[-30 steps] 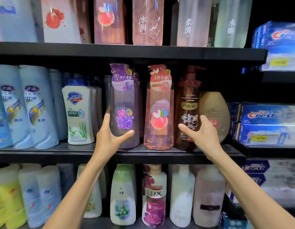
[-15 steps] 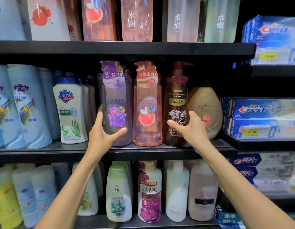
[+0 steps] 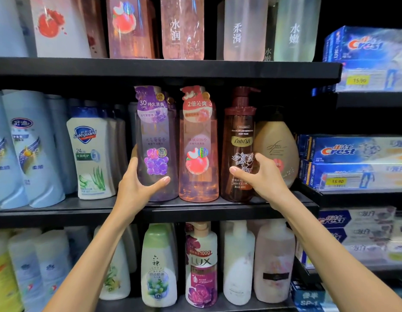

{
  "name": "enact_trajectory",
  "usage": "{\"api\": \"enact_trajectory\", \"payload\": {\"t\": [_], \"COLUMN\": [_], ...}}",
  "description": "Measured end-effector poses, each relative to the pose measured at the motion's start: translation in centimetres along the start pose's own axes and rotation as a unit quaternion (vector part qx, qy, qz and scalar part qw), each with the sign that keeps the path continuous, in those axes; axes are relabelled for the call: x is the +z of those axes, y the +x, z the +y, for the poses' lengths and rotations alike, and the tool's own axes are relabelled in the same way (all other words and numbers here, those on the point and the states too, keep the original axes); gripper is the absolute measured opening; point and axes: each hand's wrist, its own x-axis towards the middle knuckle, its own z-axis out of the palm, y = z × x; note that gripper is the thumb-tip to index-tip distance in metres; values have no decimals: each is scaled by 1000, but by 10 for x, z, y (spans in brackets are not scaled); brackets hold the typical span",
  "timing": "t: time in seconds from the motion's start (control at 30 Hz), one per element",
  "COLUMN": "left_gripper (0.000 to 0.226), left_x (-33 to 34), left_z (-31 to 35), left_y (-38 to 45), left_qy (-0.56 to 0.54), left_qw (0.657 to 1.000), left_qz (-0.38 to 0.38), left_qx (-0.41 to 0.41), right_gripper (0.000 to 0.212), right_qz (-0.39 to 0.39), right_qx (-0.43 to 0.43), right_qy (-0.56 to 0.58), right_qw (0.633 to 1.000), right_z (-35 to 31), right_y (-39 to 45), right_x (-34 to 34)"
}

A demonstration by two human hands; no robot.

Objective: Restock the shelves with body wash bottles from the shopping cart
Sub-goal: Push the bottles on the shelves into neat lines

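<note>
Fingers of my left hand (image 3: 137, 188) clamped the purple bottle (image 3: 155, 143) on the black shelf (image 3: 60, 212); at 3 o'clock, my right hand (image 3: 261, 176) gripped the brown bottle (image 3: 239, 145).

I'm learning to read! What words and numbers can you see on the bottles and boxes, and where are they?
"Safeguard", "24": white bottle, middle shelf.
"30", "持久清香": purple bottle.
"2倍沁爽": pink bottle.
"BODY WASH", "自由自在": brown pump bottle.
"LUX", "100g": bottle on the bottom shelf.
"Crest": toothpaste boxes.
"15.90": yellow price tags.
"水润", "柔滑", "水嫩": top-shelf bottles.
Smaller print is too blurred.
</note>
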Motion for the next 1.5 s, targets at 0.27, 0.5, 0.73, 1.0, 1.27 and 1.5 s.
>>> {"api": "enact_trajectory", "payload": {"t": [0.27,0.5,0.73,1.0,1.27,1.5], "left_gripper": [111,110,102,33,35,43], "left_x": [-1,-1,5,77,135,125], "left_z": [0,-5,-2,83,68,56], "left_y": [0,2,-5,-58,-61,-39], "left_qy": [12,11,54,124,330,396], "left_qw": [1000,1000,998,924,770,660], "left_qz": [3,0,31,214,-97,-121], "left_qx": [-11,-10,-18,290,537,627], "right_gripper": [75,49,47,71,75,91], "right_qz": [-9,-51,83,31,-15,-51], "right_qx": [0,16,-61,-19,96,89], "right_qy": [-23,42,18,-212,-120,-20], "right_qw": [1000,998,995,977,988,995], "right_z": [4,5,19,14,27,27], "right_y": [3,-1,-6,51,72,73], "right_x": [-3,-8,-57,-90,-81,-84]}}
